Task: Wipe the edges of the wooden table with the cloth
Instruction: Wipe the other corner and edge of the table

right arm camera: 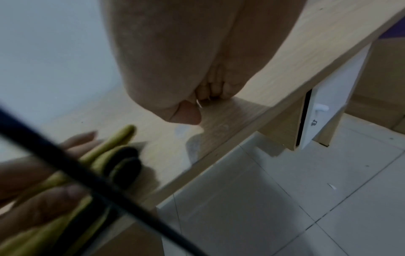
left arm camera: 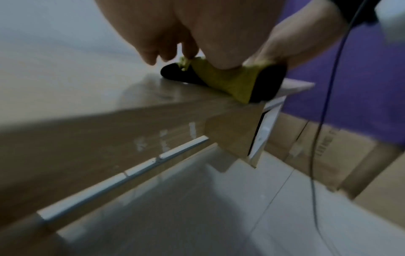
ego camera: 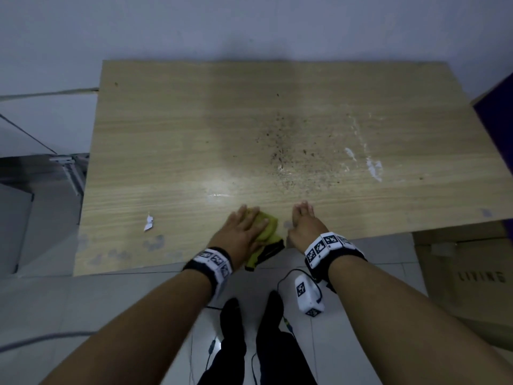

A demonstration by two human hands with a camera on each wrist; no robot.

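Note:
The wooden table (ego camera: 194, 134) runs across the head view, its near edge just in front of me. A yellow-green cloth (ego camera: 268, 232) with black trim lies on that near edge, one end hanging over it. My left hand (ego camera: 244, 223) lies flat on the cloth and presses it down, fingers stretched forward. The left wrist view shows the cloth (left arm camera: 232, 81) bunched under the left hand (left arm camera: 197, 34) on the table edge (left arm camera: 109, 129). My right hand (ego camera: 302, 220) rests flat on the bare wood just right of the cloth, holding nothing. In the right wrist view the right hand (right arm camera: 175, 60) has its fingers together on the tabletop (right arm camera: 219, 129).
Dark crumbs (ego camera: 283, 151) and white smears (ego camera: 372, 168) mark the table's middle and right. A paper scrap (ego camera: 148, 222) lies near the front left. A cardboard box (ego camera: 466, 273) and a purple object (ego camera: 497, 112) stand to the right. A wall backs the table.

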